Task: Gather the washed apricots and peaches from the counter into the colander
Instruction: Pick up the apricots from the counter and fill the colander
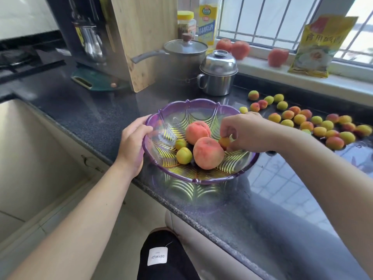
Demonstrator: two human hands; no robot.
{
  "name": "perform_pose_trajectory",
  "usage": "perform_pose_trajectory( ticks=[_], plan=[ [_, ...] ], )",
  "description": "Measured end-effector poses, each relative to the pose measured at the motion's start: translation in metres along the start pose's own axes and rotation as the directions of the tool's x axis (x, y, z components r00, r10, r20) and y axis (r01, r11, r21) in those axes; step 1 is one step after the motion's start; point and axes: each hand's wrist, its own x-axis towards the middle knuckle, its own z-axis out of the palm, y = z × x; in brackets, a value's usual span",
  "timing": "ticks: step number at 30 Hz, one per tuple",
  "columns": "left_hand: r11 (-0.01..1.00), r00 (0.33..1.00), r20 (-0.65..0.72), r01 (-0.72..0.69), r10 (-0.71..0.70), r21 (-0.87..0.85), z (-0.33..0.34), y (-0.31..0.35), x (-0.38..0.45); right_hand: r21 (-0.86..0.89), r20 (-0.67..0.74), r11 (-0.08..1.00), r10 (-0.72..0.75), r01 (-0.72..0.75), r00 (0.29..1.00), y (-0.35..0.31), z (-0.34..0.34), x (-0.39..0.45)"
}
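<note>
L hand grips colander rim at 9 | R hand pinches apricot inside, 3 side | you: set it low by peaches, no drop | loose apricots at 2 on counter

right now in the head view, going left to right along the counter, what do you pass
Left hand gripping the colander's rim → purple colander → two peaches inside it → right hand pinching an apricot → loose apricots spread on the counter.
</note>
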Motion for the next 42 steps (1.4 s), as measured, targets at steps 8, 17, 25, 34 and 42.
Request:
perform_pose_trajectory(
  ticks=[8,17,25,34,42],
  plan=[
    [1.000,1.000,0.005,-0.009,0.009,0.020,0.000,0.001,-0.001,-0.079,0.072,0.997,-0.011,0.017,0.997,-0.007,0.000,0.002],
    [0.999,1.000,-0.002,-0.013,0.013,0.044,0.001,0.001,-0.002,-0.056,0.069,0.998,-0.013,0.017,0.998,-0.005,0.002,0.002],
    [0.999,1.000,-0.012,-0.017,0.018,0.046,0.002,0.002,-0.002,0.612,-0.499,0.778,0.520,-0.142,0.693,0.043,0.009,-0.031],
    [0.999,0.999,-0.032,-0.037,0.036,-0.005,0.001,-0.003,-0.001,0.508,-0.506,0.831,0.501,-0.227,0.702,0.043,0.085,-0.055],
    [1.000,0.999,-0.027,-0.026,0.025,-0.017,0.001,-0.001,-0.002,0.354,-0.370,0.915,0.329,-0.195,0.869,0.038,0.088,-0.051]
  ],
)
